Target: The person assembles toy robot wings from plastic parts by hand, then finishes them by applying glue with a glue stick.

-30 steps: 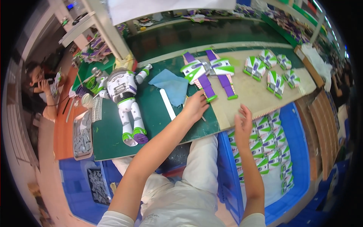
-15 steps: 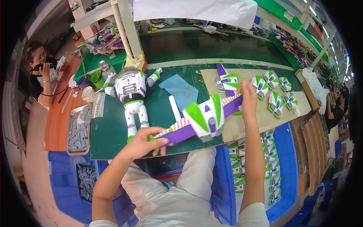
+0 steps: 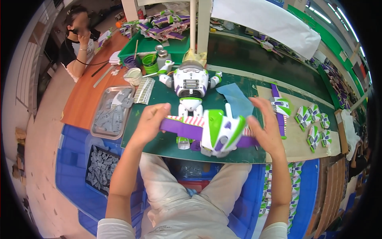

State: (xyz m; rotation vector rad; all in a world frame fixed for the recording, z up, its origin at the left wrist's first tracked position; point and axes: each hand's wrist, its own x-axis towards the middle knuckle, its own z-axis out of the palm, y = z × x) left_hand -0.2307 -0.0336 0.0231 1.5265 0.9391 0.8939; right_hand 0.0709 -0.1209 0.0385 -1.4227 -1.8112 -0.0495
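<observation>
A white, green and purple toy wing pack [image 3: 221, 133] hangs over the table's front edge, wings spread. My left hand [image 3: 152, 121] is closed at the end of its left wing. My right hand [image 3: 269, 129] bears on the end of the other wing. Its thumb and forefinger stand apart; its remaining fingers are partly hidden. Behind the pack a white toy astronaut figure [image 3: 190, 84] lies on its front, battery bay showing, its legs partly covered by the pack. A blue cloth [image 3: 235, 96] lies right of the figure.
At right, a cardboard sheet [image 3: 294, 137] bears another winged pack [image 3: 281, 106] and several wingless ones [image 3: 313, 135]. A metal tray [image 3: 93, 129] of grey parts, a white cup [image 3: 133, 75] and a green bin [image 3: 126, 48] stand left. Blue bins [image 3: 71, 159] flank my legs. A person [image 3: 79, 44] sits far left.
The view has swung left. The wing pack has turned from slanted to nearly level. My left hand has risen along its wing end, and my right thumb and forefinger have spread apart.
</observation>
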